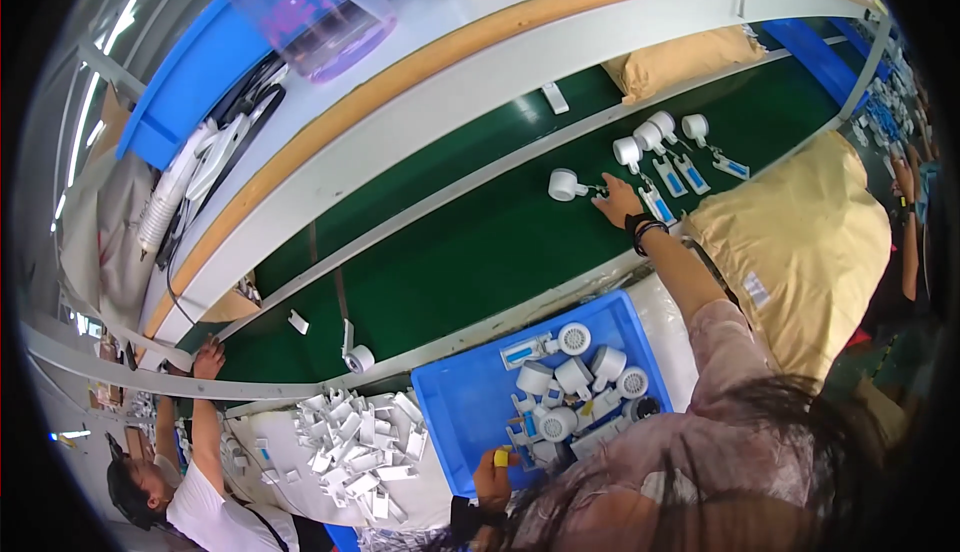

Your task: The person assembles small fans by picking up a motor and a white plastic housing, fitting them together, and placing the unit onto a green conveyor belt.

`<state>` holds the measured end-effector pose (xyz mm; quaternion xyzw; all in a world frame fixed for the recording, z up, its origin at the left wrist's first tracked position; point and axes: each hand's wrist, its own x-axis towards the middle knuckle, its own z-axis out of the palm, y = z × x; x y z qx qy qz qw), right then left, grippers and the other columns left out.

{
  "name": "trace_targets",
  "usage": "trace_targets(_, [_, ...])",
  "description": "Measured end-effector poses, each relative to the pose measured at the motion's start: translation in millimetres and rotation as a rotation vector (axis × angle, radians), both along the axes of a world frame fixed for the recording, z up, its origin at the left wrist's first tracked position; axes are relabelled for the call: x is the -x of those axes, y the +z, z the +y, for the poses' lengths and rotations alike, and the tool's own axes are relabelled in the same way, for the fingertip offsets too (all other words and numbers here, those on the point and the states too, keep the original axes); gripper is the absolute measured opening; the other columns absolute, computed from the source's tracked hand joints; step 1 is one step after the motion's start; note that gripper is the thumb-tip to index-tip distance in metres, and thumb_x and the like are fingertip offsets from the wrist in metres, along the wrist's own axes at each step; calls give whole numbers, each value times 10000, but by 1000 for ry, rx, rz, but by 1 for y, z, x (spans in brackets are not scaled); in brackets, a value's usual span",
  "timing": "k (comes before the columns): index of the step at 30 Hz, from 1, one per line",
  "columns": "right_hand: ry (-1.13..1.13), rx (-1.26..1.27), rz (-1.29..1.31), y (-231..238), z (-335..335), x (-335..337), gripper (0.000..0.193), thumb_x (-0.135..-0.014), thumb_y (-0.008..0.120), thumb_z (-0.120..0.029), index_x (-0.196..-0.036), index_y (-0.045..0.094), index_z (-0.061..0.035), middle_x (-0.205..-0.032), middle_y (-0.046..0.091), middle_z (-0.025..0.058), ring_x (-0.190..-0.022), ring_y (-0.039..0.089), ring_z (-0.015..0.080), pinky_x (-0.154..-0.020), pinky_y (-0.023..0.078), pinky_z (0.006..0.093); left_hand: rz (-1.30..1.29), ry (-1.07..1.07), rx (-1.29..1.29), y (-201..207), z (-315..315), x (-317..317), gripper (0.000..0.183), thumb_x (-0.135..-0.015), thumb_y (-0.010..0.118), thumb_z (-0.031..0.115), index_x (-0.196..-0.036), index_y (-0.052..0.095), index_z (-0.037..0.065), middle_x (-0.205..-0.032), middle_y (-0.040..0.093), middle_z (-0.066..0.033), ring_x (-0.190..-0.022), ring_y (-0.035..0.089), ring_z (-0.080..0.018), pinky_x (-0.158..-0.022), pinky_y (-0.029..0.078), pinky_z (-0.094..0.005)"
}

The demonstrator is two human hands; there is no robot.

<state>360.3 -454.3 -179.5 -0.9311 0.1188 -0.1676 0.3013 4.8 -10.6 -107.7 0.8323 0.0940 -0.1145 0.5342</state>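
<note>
We see the right hand stretched out flat over the green conveyor belt, its fingertips at a small white round-headed device that lies on its side there — a short stub pointing toward the hand. Just beyond it three more of the same white devices lie in a loose row on the belt, each beside a blue-and-white flat piece. The left hand rests at the near edge of the blue bin, pinching a small yellow piece — the bin holds a heap of like white devices
</note>
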Motion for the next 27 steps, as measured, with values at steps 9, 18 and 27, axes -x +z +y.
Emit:
trace_targets(9, [274,-1320,183,51,48,3,251,-920,561,-271,-953,622,-29,-804,628,99,-769,655,241,-698,555,362,-155,-48,141,3,-35,-61,240,-954,482,110,-1143,568,-11,-943,673,-110,-849,648,-197,-772,516,-317])
trace_targets(18, [401,-1950,99,150,141,184,296,-989,471,-287,-1123,558,-37,-1027,613,82,-1011,587,227,-926,468,373,-600,-183,52,90,-144,-114,869,-740,772,151,-1419,258,-18,-1365,405,-208,-1275,407,-324,-1046,350,-405])
trace_targets(27, [626,-935,163,155,136,273,288,-983,493,-217,-1036,659,12,-879,646,57,-871,590,115,-737,448,247,-179,-278,447,84,-112,-68,337,-931,512,179,-1213,466,-1,-994,547,-124,-790,569,-206,-699,484,-325])
